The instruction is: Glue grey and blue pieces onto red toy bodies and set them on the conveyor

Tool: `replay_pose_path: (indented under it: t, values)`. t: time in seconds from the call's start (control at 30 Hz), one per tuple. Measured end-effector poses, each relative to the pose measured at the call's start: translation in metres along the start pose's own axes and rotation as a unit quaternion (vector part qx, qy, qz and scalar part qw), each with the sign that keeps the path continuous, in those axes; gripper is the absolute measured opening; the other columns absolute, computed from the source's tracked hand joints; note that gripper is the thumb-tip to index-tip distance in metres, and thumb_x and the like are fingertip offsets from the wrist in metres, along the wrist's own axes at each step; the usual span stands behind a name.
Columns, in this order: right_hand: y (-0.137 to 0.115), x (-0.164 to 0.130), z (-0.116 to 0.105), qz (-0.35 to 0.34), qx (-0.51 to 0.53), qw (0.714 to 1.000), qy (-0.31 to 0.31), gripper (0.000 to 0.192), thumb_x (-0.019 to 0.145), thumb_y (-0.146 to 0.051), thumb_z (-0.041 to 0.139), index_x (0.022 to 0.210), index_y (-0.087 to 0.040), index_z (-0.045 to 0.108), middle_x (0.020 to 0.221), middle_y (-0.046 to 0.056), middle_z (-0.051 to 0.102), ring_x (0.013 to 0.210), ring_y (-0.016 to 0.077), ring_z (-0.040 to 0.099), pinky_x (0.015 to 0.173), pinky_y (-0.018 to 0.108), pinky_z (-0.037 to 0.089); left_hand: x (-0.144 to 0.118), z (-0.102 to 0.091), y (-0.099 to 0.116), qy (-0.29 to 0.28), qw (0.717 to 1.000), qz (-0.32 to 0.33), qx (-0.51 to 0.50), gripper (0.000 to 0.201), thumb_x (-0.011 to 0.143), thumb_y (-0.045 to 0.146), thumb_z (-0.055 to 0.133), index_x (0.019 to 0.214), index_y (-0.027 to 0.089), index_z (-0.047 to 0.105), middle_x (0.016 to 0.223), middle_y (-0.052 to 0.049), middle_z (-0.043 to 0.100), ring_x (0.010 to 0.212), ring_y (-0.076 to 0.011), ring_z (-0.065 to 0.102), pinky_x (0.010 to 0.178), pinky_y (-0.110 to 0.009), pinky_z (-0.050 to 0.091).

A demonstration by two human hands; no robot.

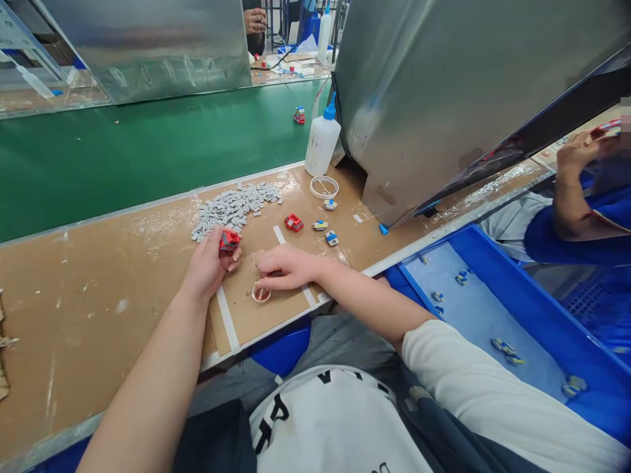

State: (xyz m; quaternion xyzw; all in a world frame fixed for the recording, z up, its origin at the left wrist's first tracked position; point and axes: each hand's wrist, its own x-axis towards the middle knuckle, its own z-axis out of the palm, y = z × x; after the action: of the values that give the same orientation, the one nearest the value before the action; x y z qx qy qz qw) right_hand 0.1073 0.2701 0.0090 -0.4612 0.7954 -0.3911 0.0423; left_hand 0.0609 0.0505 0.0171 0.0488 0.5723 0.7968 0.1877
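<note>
My left hand [210, 263] is closed around a red toy car body [229, 241] with grey parts, held just above the table. My right hand [286, 266] is bent over a small round cup [261, 295] with a reddish-brown inside, its fingers pinched at the cup's rim. Whatever those fingers hold is hidden. Beyond them lies another red toy car body [294, 223]. Small blue, white and yellow toy parts [320, 225] rest to its right. A heap of small grey pieces [229, 209] spreads behind my left hand.
A white bottle with a blue nozzle [323, 138] stands at the back beside a white ring [324, 187]. A metal panel [444, 98] rises at right. Below it sits a blue bin [493, 309] with toy parts. A green belt [148, 151] runs behind; a co-worker's hand [574, 154] shows at right.
</note>
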Motion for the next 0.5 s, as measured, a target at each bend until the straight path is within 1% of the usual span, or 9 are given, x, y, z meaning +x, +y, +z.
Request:
replay_pose_path:
  t: [0.1, 0.2, 0.27, 0.33, 0.4, 0.5]
  values:
    - [-0.002, 0.000, -0.002, -0.013, 0.018, 1.000, -0.007, 0.037, 0.112, -0.043, 0.050, 0.081, -0.022, 0.051, 0.077, 0.000, 0.055, 0.074, 0.0145, 0.051, 0.073, 0.027, 0.039, -0.002, 0.001, 0.003, 0.003, 1.000, -0.002, 0.000, 0.042, 0.094, 0.061, 0.079, 0.110, 0.025, 0.065, 0.092, -0.001, 0.070, 0.051, -0.0085, 0.050, 0.042, -0.019, 0.034]
    - [-0.004, 0.001, -0.002, -0.016, 0.037, 0.999, -0.025, 0.029, 0.112, -0.038, 0.050, 0.090, -0.021, 0.055, 0.084, 0.002, 0.059, 0.079, 0.0150, 0.054, 0.077, 0.027, 0.041, -0.003, 0.001, 0.009, 0.007, 0.999, -0.032, -0.016, 0.031, 0.096, 0.052, 0.075, 0.107, 0.026, 0.063, 0.088, 0.002, 0.068, 0.048, -0.0073, 0.044, 0.042, -0.018, 0.031]
    - [-0.004, 0.002, -0.001, -0.011, 0.047, 0.998, -0.028, 0.027, 0.113, -0.036, 0.049, 0.091, -0.022, 0.054, 0.086, 0.002, 0.060, 0.080, 0.0154, 0.054, 0.079, 0.027, 0.041, -0.004, 0.001, 0.013, -0.006, 0.998, -0.060, -0.033, 0.025, 0.091, 0.042, 0.076, 0.103, 0.025, 0.063, 0.089, 0.000, 0.069, 0.049, -0.0077, 0.046, 0.042, -0.019, 0.032]
    - [-0.005, 0.003, 0.000, -0.002, 0.055, 0.998, -0.028, 0.029, 0.113, -0.037, 0.047, 0.090, -0.022, 0.052, 0.085, 0.002, 0.059, 0.081, 0.0158, 0.054, 0.080, 0.027, 0.041, -0.004, 0.002, 0.015, -0.023, 0.996, -0.073, -0.037, 0.027, 0.087, 0.038, 0.076, 0.107, 0.024, 0.064, 0.094, -0.001, 0.072, 0.048, -0.0078, 0.046, 0.043, -0.020, 0.034]
    - [-0.005, 0.004, 0.001, 0.007, 0.061, 0.998, -0.029, 0.034, 0.114, -0.039, 0.046, 0.086, -0.022, 0.050, 0.082, 0.001, 0.057, 0.080, 0.0156, 0.054, 0.079, 0.027, 0.040, -0.005, 0.002, 0.014, -0.021, 0.998, -0.063, -0.010, 0.029, 0.090, 0.042, 0.076, 0.111, 0.024, 0.066, 0.092, -0.001, 0.073, 0.043, -0.0066, 0.040, 0.040, -0.020, 0.030]
    - [-0.007, 0.005, 0.001, 0.016, 0.059, 0.998, -0.020, 0.041, 0.115, -0.041, 0.048, 0.078, -0.023, 0.045, 0.075, -0.001, 0.051, 0.075, 0.0143, 0.051, 0.075, 0.027, 0.038, -0.006, 0.003, 0.009, 0.010, 0.996, -0.007, 0.091, 0.037, 0.099, 0.059, 0.068, 0.106, 0.022, 0.068, 0.078, 0.000, 0.070, 0.038, -0.0065, 0.030, 0.037, -0.022, 0.022]
